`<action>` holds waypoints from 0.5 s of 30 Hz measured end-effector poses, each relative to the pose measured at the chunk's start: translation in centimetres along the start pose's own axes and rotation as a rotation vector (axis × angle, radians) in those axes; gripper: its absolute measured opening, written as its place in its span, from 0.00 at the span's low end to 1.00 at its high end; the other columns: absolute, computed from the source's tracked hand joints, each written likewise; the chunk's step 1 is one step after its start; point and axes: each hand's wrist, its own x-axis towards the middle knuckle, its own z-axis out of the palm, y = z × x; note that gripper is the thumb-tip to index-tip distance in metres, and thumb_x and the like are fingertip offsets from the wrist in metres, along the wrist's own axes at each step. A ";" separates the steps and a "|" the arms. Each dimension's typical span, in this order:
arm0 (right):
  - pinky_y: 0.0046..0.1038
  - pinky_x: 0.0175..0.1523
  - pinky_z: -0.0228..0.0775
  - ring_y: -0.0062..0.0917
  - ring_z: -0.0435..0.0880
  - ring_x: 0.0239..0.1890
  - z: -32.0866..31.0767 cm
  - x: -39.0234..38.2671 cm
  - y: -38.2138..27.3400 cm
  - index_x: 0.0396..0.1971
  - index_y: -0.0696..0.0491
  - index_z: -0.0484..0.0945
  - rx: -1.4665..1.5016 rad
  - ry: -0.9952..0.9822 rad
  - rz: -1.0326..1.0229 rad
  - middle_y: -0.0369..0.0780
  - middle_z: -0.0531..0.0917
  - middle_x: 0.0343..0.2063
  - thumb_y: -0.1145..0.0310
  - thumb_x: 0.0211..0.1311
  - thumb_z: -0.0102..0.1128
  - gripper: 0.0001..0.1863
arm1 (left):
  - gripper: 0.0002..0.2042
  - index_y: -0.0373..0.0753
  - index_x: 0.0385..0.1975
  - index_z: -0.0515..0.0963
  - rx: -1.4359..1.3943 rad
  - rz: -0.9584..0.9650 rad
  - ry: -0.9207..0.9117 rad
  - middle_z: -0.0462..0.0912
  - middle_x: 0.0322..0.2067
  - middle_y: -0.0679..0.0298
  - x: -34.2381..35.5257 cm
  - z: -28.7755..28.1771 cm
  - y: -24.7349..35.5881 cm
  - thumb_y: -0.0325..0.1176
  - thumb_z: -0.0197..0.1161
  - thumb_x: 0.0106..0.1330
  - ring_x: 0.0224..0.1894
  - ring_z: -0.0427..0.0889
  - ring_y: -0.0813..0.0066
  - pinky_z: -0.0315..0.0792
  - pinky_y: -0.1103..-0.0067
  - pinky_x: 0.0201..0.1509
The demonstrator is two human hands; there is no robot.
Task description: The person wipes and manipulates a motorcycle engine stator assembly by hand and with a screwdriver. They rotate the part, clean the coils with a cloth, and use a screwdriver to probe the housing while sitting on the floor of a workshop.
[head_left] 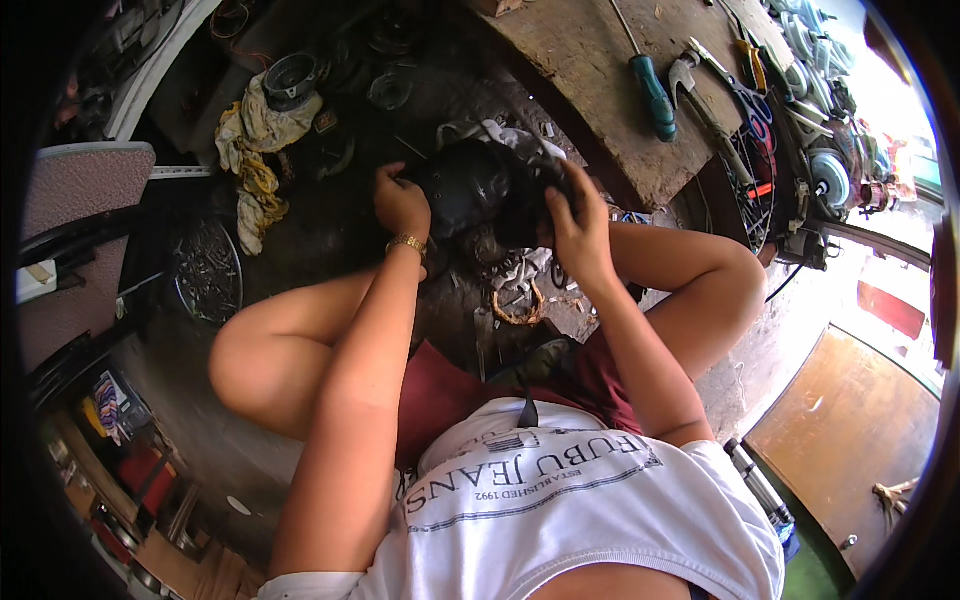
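A bulky black housing [462,188], perhaps of a motor, sits between my bent legs. My left hand [402,205] is closed on its left side, with a gold-coloured watch at the wrist. My right hand [578,215] grips its right end, where a darker part is hard to make out. Under the housing show a dirty metal piece [485,252] and white rags [522,272]. A tan ring [518,317] lies just below them on the floor.
A wooden bench [590,90] holds a screwdriver [650,95], hammer [690,75] and scissors [750,120]. Left are stained cloths [255,140] and a basin of small metal pieces [205,270]. A padded chair [80,180] is far left, a wooden board [820,420] lower right.
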 end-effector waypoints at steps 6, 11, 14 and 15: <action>0.20 0.28 0.66 0.14 0.71 0.22 0.2 -4.4 0.5 0.56 0.58 0.68 0.016 -0.060 0.122 0.38 0.79 0.28 0.77 0.64 0.50 0.20 | 0.11 0.42 0.38 0.77 -0.019 0.016 0.030 0.82 0.40 0.55 0.1 0.1 -0.8 0.23 0.51 0.57 0.44 0.80 0.53 0.72 0.65 0.47; 0.22 0.30 0.67 0.18 0.72 0.21 0.5 -4.3 0.6 0.55 0.56 0.69 -0.052 -0.114 0.079 0.41 0.78 0.24 0.77 0.63 0.50 0.19 | 0.12 0.42 0.37 0.77 0.005 0.038 0.039 0.82 0.39 0.55 0.2 0.1 -0.9 0.22 0.51 0.56 0.43 0.80 0.53 0.72 0.65 0.47; 0.31 0.35 0.70 0.36 0.78 0.25 0.8 -4.2 1.7 0.57 0.54 0.66 -0.132 -0.141 0.023 0.49 0.79 0.26 0.76 0.63 0.50 0.21 | 0.12 0.42 0.37 0.77 0.014 0.044 0.044 0.82 0.39 0.55 0.2 0.1 -0.7 0.22 0.51 0.56 0.43 0.80 0.53 0.72 0.65 0.47; 0.33 0.36 0.70 0.40 0.79 0.26 0.9 -4.2 1.9 0.57 0.54 0.65 -0.146 -0.137 0.006 0.51 0.79 0.26 0.76 0.63 0.50 0.22 | 0.12 0.42 0.37 0.77 0.017 0.043 0.041 0.82 0.39 0.55 0.1 0.1 -0.5 0.22 0.51 0.56 0.43 0.80 0.53 0.72 0.65 0.47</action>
